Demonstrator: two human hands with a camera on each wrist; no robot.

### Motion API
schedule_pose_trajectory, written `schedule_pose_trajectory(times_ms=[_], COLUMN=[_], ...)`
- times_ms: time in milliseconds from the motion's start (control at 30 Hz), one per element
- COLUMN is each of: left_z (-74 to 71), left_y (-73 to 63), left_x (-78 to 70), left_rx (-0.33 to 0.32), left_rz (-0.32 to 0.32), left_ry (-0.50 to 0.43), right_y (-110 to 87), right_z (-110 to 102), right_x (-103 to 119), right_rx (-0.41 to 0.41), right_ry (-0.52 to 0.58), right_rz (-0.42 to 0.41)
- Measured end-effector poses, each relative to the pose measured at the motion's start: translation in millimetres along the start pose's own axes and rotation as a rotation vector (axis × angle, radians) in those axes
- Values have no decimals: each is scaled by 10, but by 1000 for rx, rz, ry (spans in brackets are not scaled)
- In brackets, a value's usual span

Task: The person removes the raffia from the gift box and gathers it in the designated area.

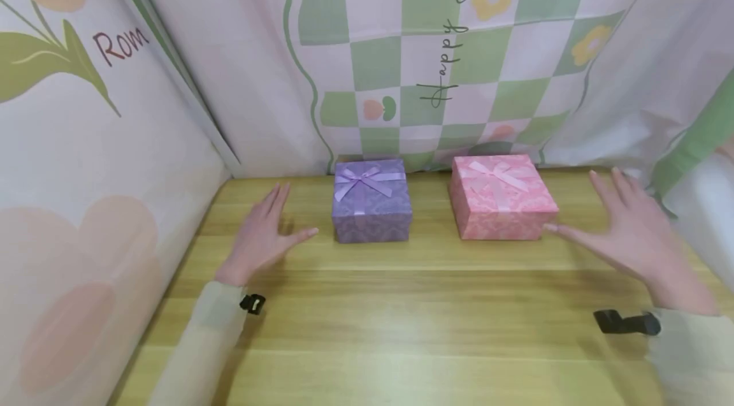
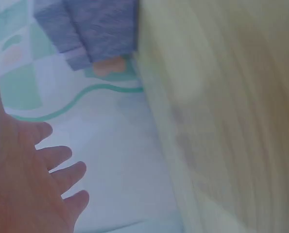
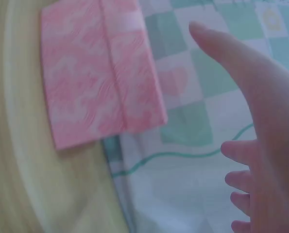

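Observation:
A purple gift box [image 1: 371,201] with a ribbon bow on its lid stands at the back of the wooden table. To its right is a pink gift box [image 1: 503,198], also lidded and tied with a bow. My left hand [image 1: 260,237] is left of the purple box, fingers extended and thumb pointing toward it, with a gap between. On the far side, my right hand [image 1: 633,231] spreads its fingers to the right of the pink box; its thumb tip is close to the box's front right corner, and whether it touches cannot be told. Both hands hold nothing.
The wooden table [image 1: 395,323] spreads out in front of the boxes. Behind them hangs a checkered fabric [image 1: 375,65] with flowers and lettering. A floral cloth [image 1: 86,164] closes off the left side, and more fabric hangs at the right. Each wrist wears a small black device.

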State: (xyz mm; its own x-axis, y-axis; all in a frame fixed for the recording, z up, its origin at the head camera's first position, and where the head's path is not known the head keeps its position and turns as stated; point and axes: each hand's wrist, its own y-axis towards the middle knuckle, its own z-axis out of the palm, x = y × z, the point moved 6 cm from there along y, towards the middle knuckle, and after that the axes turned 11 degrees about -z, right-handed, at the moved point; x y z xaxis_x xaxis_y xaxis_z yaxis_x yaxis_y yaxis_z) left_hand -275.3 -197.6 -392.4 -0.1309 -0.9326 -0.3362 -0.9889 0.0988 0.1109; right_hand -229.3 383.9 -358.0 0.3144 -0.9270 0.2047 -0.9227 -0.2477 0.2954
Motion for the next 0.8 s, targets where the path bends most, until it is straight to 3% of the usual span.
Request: schedule_pose_trajectory(times_ms=[300, 467, 633, 800], left_z=[56, 181, 341, 441], left_y=[108, 183, 255, 297], left_x=[-147, -233, -361, -473], left_rx=[-8, 3, 54, 70], left_rz=[-82, -80, -57, -53], left_ry=[-444, -602, -747, -880], right_y=[175, 260, 348, 482], right_z=[-60, 5, 122, 260], right_x=[430, 722, 1062, 1437], right_rx=[-83, -128, -187, -164], right_ry=[312, 428, 510, 561], right_rz=[22, 50, -35, -100])
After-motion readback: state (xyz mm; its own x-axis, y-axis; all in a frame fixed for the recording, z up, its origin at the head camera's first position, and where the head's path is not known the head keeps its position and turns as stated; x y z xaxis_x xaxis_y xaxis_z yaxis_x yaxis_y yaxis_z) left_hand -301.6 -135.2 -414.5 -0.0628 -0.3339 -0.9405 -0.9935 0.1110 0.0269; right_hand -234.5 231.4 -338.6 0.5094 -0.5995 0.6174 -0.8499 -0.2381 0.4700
